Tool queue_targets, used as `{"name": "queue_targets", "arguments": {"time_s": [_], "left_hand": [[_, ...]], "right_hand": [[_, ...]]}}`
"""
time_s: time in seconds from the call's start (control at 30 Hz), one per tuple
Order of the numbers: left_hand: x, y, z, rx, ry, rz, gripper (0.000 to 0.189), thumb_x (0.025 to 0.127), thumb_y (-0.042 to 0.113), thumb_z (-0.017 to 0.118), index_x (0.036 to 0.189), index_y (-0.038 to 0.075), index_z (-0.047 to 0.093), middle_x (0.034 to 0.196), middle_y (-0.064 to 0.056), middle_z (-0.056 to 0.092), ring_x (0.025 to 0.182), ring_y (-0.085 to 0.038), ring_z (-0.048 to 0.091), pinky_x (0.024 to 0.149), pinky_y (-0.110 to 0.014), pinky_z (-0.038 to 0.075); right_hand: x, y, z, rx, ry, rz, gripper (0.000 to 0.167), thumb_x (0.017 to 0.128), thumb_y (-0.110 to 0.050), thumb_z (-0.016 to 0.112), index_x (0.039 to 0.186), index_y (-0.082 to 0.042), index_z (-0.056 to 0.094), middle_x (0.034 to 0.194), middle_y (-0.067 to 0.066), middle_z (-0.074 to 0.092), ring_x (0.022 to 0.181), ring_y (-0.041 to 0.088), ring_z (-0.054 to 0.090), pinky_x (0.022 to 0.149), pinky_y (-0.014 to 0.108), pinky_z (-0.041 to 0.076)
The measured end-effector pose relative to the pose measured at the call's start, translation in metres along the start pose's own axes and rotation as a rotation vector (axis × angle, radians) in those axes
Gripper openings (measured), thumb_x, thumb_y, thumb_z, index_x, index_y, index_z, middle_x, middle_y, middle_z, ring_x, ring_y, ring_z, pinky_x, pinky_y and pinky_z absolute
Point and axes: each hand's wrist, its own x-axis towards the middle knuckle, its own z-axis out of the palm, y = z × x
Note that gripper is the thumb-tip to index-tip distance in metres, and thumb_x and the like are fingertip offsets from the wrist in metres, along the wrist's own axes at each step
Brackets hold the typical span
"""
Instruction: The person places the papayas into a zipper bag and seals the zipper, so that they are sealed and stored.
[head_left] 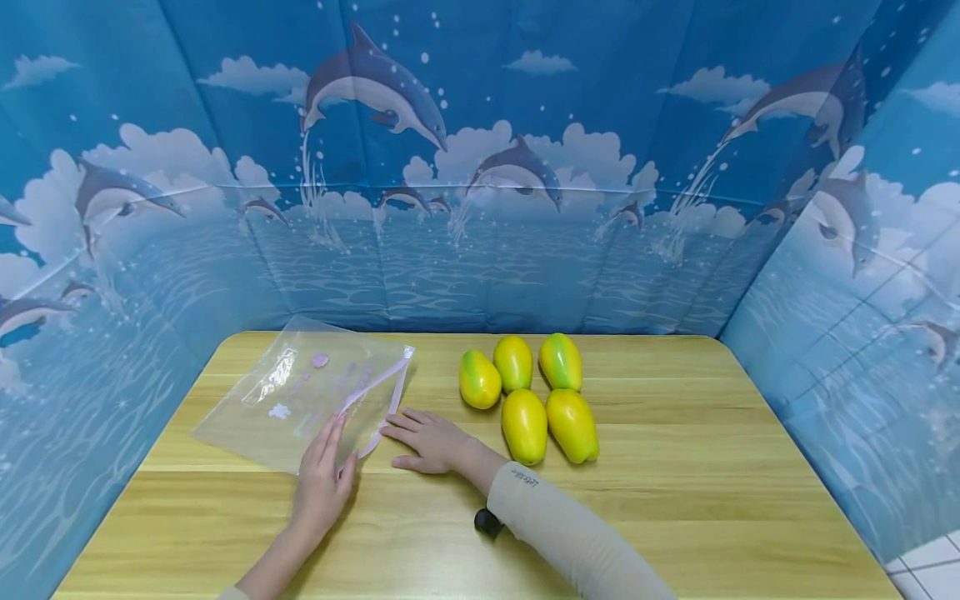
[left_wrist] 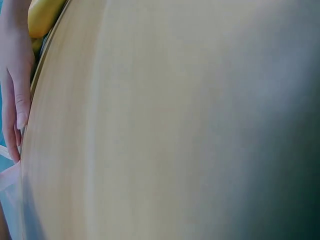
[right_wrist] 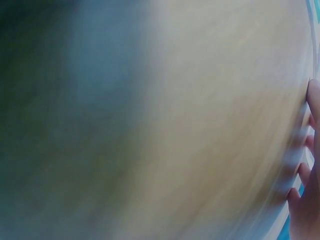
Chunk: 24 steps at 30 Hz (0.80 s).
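Note:
A clear plastic zip bag [head_left: 307, 404] with a pale purple closure strip and small prints lies flat on the left of the table, its mouth toward the right. My left hand [head_left: 322, 479] rests at the bag's mouth, fingers extended on the upper film and thumb apart. At the lower edge of the mouth, my right hand [head_left: 429, 442] lies palm down, its spread fingers touching the strip. In the left wrist view the right hand [left_wrist: 15, 75] shows at the left edge. Fingers [right_wrist: 302, 175] appear at the right edge of the right wrist view.
Several yellow-green mangoes [head_left: 525, 427] stand grouped right of the bag, beyond the right forearm. A small black object [head_left: 487, 522] sits by the right sleeve, partly hidden. The wooden table [head_left: 675, 500] ends at a dolphin-print curtain [head_left: 510, 275] behind and at the sides.

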Motion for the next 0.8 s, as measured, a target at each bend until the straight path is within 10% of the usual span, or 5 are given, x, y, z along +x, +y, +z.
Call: {"name": "queue_targets", "arguments": {"time_s": [0.8], "left_hand": [[-0.0014,0.0049,0.0024,-0.1,0.032,-0.115,0.087,0.052,-0.017,0.073,0.132,-0.01,0.039,0.133,-0.024,0.04,0.123,-0.031,0.038,0.11,-0.013,0.02]], "right_hand": [[-0.0023,-0.0015,-0.0001,-0.007,-0.003,0.001,0.057,0.095,-0.047,0.033,0.146,-0.025,0.022,0.152,-0.004,0.016,0.139,0.02,0.013,0.115,0.037,0.017]]}}
